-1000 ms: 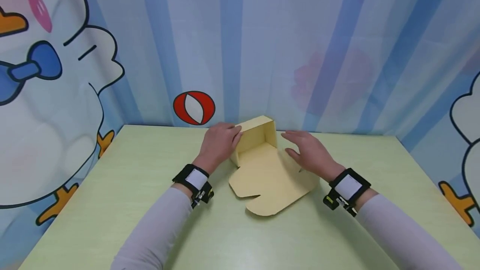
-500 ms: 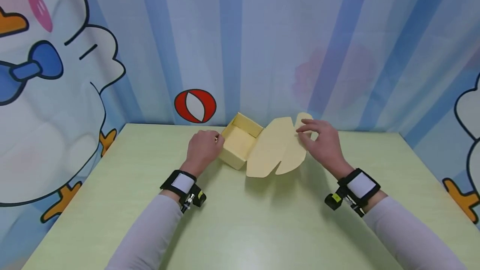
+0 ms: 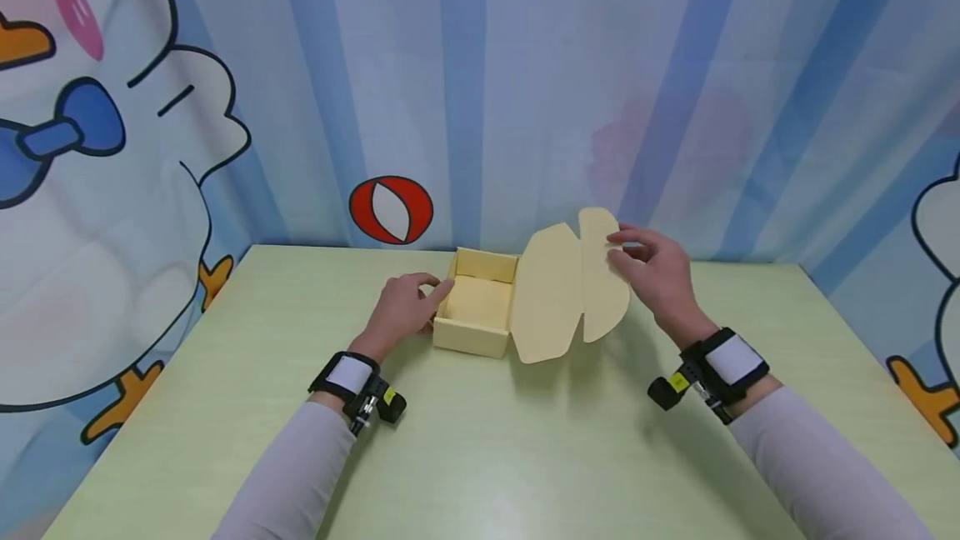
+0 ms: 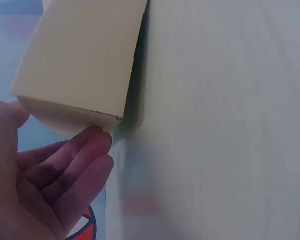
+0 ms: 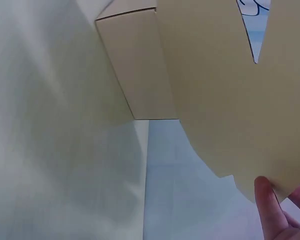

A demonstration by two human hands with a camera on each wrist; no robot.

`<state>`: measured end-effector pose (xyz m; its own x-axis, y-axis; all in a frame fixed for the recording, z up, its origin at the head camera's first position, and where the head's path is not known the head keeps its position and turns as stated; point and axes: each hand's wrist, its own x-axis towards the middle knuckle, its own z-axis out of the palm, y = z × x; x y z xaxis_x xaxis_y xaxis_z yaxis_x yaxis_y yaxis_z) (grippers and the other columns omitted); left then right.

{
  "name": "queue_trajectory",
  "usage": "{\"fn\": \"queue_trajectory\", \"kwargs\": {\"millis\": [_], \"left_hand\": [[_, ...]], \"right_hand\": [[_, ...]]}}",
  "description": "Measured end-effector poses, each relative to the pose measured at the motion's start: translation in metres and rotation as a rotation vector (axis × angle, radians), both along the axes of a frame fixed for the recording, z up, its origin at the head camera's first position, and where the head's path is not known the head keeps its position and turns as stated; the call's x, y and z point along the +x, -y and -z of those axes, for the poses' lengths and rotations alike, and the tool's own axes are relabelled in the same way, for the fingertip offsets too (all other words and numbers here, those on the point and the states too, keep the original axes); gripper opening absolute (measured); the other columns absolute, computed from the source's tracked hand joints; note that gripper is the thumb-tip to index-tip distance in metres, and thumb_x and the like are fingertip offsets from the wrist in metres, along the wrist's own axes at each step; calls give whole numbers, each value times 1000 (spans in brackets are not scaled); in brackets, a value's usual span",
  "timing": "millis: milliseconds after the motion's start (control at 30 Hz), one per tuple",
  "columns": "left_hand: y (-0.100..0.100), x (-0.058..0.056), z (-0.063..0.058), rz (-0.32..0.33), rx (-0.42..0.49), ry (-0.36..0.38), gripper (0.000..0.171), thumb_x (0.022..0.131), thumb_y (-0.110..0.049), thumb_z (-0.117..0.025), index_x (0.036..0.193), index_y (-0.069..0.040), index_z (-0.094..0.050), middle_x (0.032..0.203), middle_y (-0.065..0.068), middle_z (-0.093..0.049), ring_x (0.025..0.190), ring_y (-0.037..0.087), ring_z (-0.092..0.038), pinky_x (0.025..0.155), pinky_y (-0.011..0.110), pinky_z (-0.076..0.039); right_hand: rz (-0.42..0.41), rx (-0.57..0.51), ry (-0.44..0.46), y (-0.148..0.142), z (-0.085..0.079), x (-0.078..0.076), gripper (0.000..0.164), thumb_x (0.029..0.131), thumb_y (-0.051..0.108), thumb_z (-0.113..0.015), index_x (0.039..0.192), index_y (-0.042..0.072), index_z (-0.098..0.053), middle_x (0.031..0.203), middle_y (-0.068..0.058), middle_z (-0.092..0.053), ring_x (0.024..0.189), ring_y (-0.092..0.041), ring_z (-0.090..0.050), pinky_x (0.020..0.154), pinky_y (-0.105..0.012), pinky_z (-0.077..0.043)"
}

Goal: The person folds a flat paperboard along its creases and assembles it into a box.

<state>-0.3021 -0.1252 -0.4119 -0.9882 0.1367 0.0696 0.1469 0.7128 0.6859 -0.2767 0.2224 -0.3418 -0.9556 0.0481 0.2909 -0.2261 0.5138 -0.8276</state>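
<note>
A small pale-yellow cardboard box [image 3: 470,338] stands on the table with its inside facing up. Its hinged lid [image 3: 549,294] is swung out to the right, and a rounded tuck flap [image 3: 602,282] runs along the lid's far side. My left hand [image 3: 401,307] holds the box's left wall, thumb at the rim and fingers against the outside, as the left wrist view shows. At the flap's right edge, my right hand [image 3: 660,273] pinches the lid; in the right wrist view the thumb [image 5: 267,202] lies on its near face.
The pale green table [image 3: 480,457] stretches out in front of the box. Close behind its back edge hangs a blue striped curtain [image 3: 517,107] with printed cartoon figures and a red-and-white ball [image 3: 390,210]. Each wrist carries a strapped camera.
The box has turned so its lid points right instead of toward me. My right hand has taken hold of the flap and raised it; my left hand has shifted left and down along the box.
</note>
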Motion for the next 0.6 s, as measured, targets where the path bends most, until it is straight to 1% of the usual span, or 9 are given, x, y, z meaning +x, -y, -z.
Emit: {"fn": "queue_trajectory", "kwargs": {"millis": [100, 167, 233, 267, 333, 400, 467, 533, 600], "left_hand": [[2, -5, 0, 9, 71, 71, 46, 99, -45, -56, 120, -6, -67, 74, 10, -71, 53, 15, -66, 53, 28, -56], [4, -10, -1, 18, 105, 104, 44, 97, -40, -60, 123, -6, -66, 85, 14, -73, 58, 15, -68, 56, 29, -58], [6, -14, -3, 29, 130, 135, 46, 96, -36, -63, 131, -7, -60, 101, 16, -73, 66, 16, -71, 60, 29, -60], [6, -16, -4, 36, 140, 147, 49, 95, -34, -65, 137, -9, -56, 111, 17, -71, 71, 17, -73, 62, 29, -60], [5, -21, -5, 55, 154, 161, 60, 94, -32, -66, 147, -12, -46, 130, 16, -63, 83, 21, -74, 68, 31, -61], [2, -26, -7, 74, 142, 159, 67, 95, -33, -64, 153, -14, -37, 144, 15, -53, 93, 27, -73, 77, 35, -61], [-2, -30, -8, 86, 105, 130, 68, 97, -36, -61, 155, -14, -33, 153, 13, -45, 113, 29, -67, 93, 40, -57], [-6, -33, -7, 97, 59, 88, 65, 99, -37, -58, 154, -12, -34, 156, 12, -42, 126, 31, -60, 105, 45, -50], [-9, -34, -7, 101, 8, 42, 59, 100, -35, -56, 151, -10, -40, 154, 12, -44, 131, 32, -55, 111, 47, -44]], "right_hand": [[-17, -24, 21, 2, -5, -5, 32, 95, 19, -63, 122, 2, -68, 148, -8, -53, 98, -3, -64, 73, -8, -50], [-32, -40, 42, 4, -9, -9, 33, 95, 20, -63, 123, 3, -67, 149, -8, -52, 93, 7, -60, 73, -9, -52], [-54, -60, 57, 6, -13, -13, 34, 95, 21, -64, 124, 3, -67, 150, -7, -51, 91, 11, -59, 73, -10, -53], [-65, -66, 60, 7, -16, -15, 35, 95, 21, -64, 124, 3, -67, 150, -7, -51, 90, 11, -59, 74, -10, -53], [-83, -72, 65, 10, -21, -19, 35, 95, 21, -64, 125, 3, -66, 150, -7, -51, 90, 10, -60, 72, -11, -53], [-98, -62, 67, 11, -25, -22, 35, 95, 21, -64, 125, 3, -66, 151, -6, -51, 89, 10, -61, 69, -12, -52], [-107, -48, 69, 12, -29, -23, 35, 95, 21, -64, 125, 4, -67, 151, -5, -51, 88, 9, -62, 65, -13, -50], [-113, -37, 72, 13, -30, -25, 35, 95, 22, -64, 125, 4, -67, 151, -4, -51, 87, 8, -62, 62, -14, -48], [-122, -39, 73, 14, -31, -26, 34, 95, 23, -65, 124, 4, -68, 150, -5, -51, 87, 8, -62, 63, -14, -49]]}}
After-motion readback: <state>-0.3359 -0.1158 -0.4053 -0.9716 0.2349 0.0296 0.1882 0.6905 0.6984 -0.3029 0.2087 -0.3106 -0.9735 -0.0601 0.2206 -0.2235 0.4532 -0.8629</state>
